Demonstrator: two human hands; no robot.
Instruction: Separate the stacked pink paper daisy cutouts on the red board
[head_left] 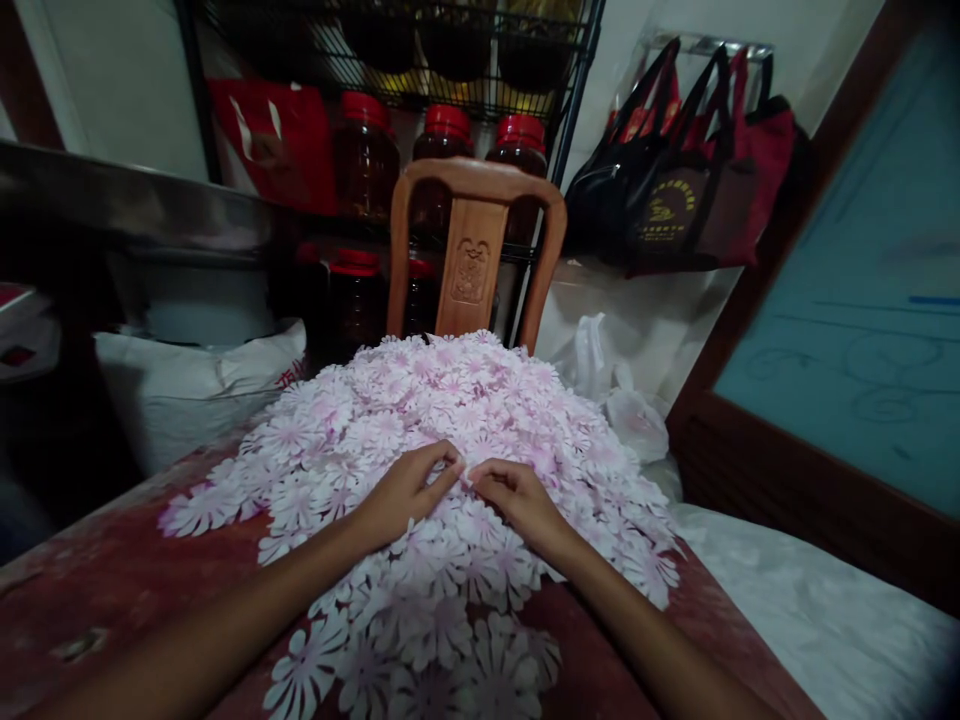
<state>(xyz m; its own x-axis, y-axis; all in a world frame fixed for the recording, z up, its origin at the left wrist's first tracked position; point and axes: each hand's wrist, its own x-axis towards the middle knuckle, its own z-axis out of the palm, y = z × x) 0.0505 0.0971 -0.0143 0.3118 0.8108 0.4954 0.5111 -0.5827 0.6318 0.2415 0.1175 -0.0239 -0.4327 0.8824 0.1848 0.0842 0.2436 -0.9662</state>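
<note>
A large heap of white and pale purple flower-shaped pieces [450, 390] covers much of the dark red table [135, 590]. Over the middle of the heap, my left hand [412, 490] has thumb and index finger pinched together. My right hand [521, 500] is pinched too, its fingertips almost touching those of the left. Something small and whitish seems to lie between the fingertips, too small to name. More flower pieces [435, 640] spread toward the near edge, between my forearms.
Behind the heap stands a carved wooden chair [472, 250]. Red-lidded jars [367, 160] and a red bag [277, 140] sit on a rack. Bags [667, 190] hang at the right. A white sack [202, 390] is at the left, white sheeting [817, 610] at the right.
</note>
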